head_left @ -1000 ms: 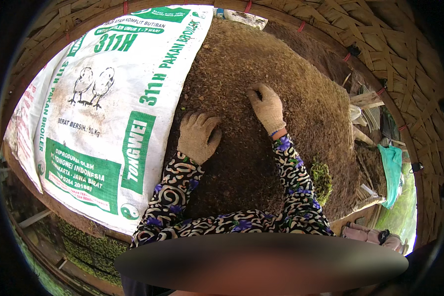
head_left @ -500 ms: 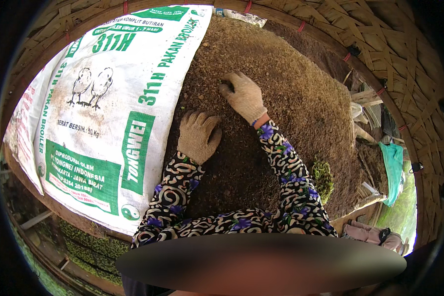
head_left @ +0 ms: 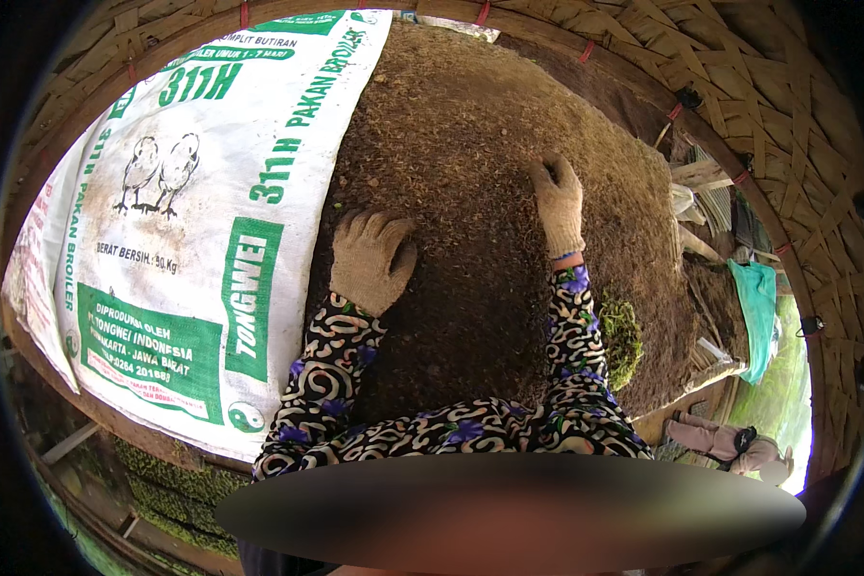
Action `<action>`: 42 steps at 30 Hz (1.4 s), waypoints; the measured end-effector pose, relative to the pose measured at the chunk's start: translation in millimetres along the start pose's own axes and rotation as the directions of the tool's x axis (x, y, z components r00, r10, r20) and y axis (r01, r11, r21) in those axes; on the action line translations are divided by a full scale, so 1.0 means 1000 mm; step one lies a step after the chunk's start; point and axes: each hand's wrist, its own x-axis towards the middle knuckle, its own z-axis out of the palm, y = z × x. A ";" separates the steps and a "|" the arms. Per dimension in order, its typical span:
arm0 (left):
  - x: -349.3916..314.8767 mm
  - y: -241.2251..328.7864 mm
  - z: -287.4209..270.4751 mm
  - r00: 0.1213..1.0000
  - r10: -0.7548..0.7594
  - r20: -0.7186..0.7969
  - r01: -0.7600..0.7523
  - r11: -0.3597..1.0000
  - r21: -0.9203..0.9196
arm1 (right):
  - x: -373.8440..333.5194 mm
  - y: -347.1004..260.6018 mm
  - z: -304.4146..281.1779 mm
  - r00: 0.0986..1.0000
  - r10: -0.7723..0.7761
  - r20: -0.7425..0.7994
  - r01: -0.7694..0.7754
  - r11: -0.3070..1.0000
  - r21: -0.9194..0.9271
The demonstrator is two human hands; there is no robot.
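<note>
Both my hands wear beige knit gloves and work over a broad bed of dark brown, crumbly soil. My left hand rests on the soil beside the edge of a white woven sack with green print. Its fingers lie side by side, slightly bent, with the thumb apart, and nothing shows in it. Farther right, my right hand is over the lighter, drier part of the bed. Its thumb and fingers are drawn together in a pinch; anything between the tips is too small to make out.
A clump of green moss or seedlings sits at the bed's right side, near my right forearm. Beyond the edge are wooden pieces and a turquoise cloth. Trays of small green plants lie lower left. A woven brim frames the view.
My right hand has moved right across the soil, and its fingers have drawn together. My left hand stays beside the sack. The whole view has shifted slightly.
</note>
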 end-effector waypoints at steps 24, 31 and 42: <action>-0.001 -0.004 0.007 0.997 0.044 -0.064 -0.043 0.999 0.013 | 0.001 0.048 -0.013 0.998 -0.065 -0.015 0.057 0.948 -0.312; -0.001 -0.001 0.005 0.999 0.017 -0.037 -0.016 0.999 0.031 | -0.001 0.046 -0.024 0.991 0.107 -0.078 -0.118 0.982 -0.145; 0.001 -0.003 0.006 0.993 0.077 -0.089 -0.074 0.997 0.038 | -0.036 0.038 -0.021 0.988 -0.082 0.133 0.126 0.921 -0.368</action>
